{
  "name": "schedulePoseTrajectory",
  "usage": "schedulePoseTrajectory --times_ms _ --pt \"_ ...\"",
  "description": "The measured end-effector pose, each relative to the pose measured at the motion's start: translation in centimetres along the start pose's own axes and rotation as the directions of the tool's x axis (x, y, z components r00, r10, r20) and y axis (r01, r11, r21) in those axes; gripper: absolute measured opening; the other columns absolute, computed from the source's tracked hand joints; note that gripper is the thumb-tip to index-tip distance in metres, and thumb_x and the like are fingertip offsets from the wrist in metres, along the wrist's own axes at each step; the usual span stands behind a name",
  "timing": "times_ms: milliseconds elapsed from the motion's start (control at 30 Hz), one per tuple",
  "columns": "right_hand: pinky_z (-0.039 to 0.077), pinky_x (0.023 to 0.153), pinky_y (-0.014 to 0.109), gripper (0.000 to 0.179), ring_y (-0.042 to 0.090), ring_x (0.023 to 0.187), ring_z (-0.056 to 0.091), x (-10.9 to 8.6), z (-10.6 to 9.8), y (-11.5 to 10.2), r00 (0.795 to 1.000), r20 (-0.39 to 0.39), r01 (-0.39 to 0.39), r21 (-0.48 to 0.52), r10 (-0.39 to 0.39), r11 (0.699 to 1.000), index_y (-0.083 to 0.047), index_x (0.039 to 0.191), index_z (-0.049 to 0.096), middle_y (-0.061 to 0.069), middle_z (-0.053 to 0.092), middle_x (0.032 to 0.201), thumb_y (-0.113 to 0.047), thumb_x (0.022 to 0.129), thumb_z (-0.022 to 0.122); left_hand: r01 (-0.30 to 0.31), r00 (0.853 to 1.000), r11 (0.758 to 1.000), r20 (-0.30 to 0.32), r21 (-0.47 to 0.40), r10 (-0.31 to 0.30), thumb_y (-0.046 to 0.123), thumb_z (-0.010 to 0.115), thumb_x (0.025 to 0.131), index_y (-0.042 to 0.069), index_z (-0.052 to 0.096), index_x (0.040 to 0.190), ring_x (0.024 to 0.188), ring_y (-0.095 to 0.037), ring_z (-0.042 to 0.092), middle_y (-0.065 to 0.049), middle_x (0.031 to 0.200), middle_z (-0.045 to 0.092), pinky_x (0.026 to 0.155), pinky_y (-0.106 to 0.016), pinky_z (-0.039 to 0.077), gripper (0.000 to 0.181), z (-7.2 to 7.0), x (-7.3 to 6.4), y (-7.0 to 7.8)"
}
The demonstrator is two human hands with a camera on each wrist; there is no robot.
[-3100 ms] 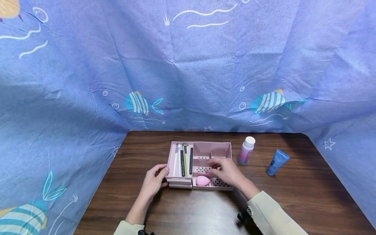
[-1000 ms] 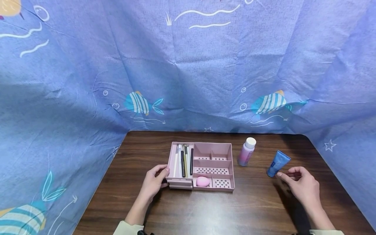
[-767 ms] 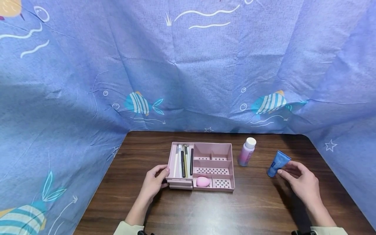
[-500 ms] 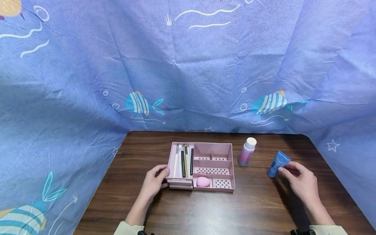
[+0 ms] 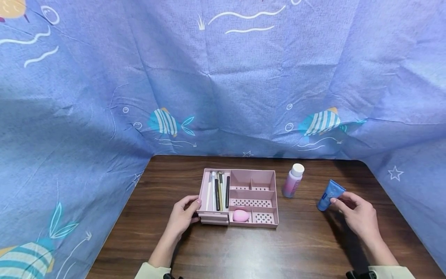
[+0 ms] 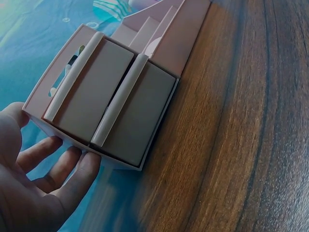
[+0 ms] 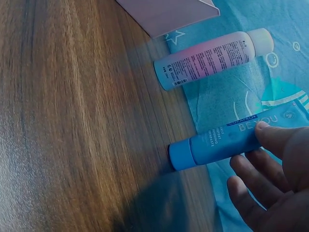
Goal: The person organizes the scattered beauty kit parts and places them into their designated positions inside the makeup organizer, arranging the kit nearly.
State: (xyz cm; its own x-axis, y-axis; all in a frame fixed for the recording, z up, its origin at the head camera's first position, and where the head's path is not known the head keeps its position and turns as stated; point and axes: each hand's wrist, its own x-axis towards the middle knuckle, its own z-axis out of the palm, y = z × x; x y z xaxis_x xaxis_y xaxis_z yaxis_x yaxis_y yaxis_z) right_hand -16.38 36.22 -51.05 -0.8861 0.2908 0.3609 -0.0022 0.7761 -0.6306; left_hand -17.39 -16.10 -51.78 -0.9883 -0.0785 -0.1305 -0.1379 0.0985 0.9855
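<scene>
A pink desktop organizer (image 5: 252, 195) stands mid-table, with brushes and pens (image 5: 218, 192) in its left tray and a pink makeup sponge (image 5: 241, 216) in a front compartment. My left hand (image 5: 182, 215) holds its front left corner, thumb on the top edge and fingers against the side; the left wrist view shows two closed drawers (image 6: 130, 113) beside these fingers. On the right, a blue toothpaste tube (image 5: 330, 195) stands on its cap, leaning slightly. My right hand (image 5: 359, 217) pinches it; the right wrist view shows the thumb on the front of the tube and other fingers behind.
A pink and purple bottle (image 5: 292, 185) with a white cap stands between the organizer and the tube. A blue fish-print cloth (image 5: 244, 97) hangs behind the dark wooden table (image 5: 167, 174) and along its sides.
My right hand has gone from over the organizer to the toothpaste tube and taken hold of it. The tube has barely moved. My left hand has stayed at the organizer's corner.
</scene>
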Motion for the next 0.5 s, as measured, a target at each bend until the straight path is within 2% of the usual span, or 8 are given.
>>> schedulePoseTrajectory --times_ms 300,467,500 --pt "0.04 0.058 0.012 0.026 -0.022 0.07 0.047 0.2 -0.4 -0.3 0.999 0.02 0.025 -0.02 -0.024 0.999 -0.008 0.105 0.076 0.016 0.077 0.095 -0.023 0.086 0.085 0.016 1.0 1.0 -0.008 -0.002 -0.016 0.021 0.069 0.098 0.004 0.07 0.124 0.092 -0.017 0.064 -0.011 0.104 0.067 0.073 -0.041 0.065 0.03 0.0 0.2 0.0" --pt "0.04 0.061 0.012 0.025 -0.025 0.075 0.047 0.6 -0.6 -1.4 0.998 0.013 0.06 0.01 -0.06 0.998 -0.009 0.104 0.077 0.014 0.077 0.093 -0.023 0.085 0.086 0.019 1.0 1.0 -0.014 -0.002 -0.019 0.021 0.069 0.098 0.005 0.07 0.124 0.093 -0.018 0.064 -0.011 0.104 0.066 0.073 -0.041 0.065 0.03 0.0 0.2 0.1" --pt "0.041 0.062 0.012 0.026 -0.025 0.076 0.047 0.6 -0.7 -1.7 0.998 0.012 0.062 0.018 -0.062 0.998 -0.009 0.104 0.077 0.011 0.078 0.091 -0.023 0.085 0.086 0.02 1.0 1.0 -0.014 -0.002 -0.02 0.021 0.07 0.098 0.005 0.07 0.124 0.093 -0.018 0.064 -0.011 0.105 0.066 0.074 -0.041 0.065 0.031 0.0 0.2 0.1"
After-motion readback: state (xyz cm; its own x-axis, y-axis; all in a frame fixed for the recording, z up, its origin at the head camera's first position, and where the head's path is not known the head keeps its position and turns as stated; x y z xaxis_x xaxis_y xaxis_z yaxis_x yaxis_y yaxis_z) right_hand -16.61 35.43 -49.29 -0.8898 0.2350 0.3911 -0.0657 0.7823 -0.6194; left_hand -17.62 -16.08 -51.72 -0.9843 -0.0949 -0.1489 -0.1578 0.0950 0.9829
